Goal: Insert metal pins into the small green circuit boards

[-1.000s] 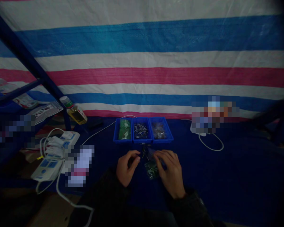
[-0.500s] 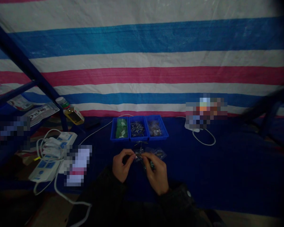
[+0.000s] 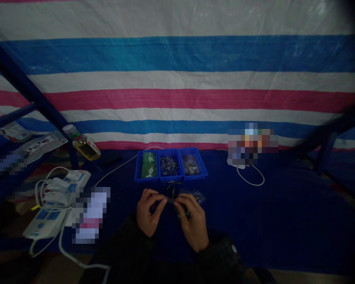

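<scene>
My left hand (image 3: 150,211) and my right hand (image 3: 193,221) work close together over the blue table, thumbs and fingertips pinched. Between them runs a small, thin greyish piece, too dim and blurred to name. Something dark green shows under the fingers of my right hand, partly hidden by them. Just beyond my fingertips lie a few thin metal pins (image 3: 174,185). A clear plastic bag (image 3: 198,196) rests behind my right hand. Farther back sit three joined blue trays: one with green packets (image 3: 148,165), one with short metal pins (image 3: 168,163), one with clear bags (image 3: 191,163).
A white power strip (image 3: 43,219) with plugs and cables lies at the left, beside a blurred-out phone-like slab (image 3: 91,215). A bottle of yellow liquid (image 3: 85,146) leans near the blue frame post. A white cable loop (image 3: 254,183) is at the right. Striped sheeting (image 3: 177,98) hangs behind.
The view has shifted slightly, so the scene sits a little lower and farther left. My hands stay close together, still pinching; the shiny bit between them now shows as a thin strip.
</scene>
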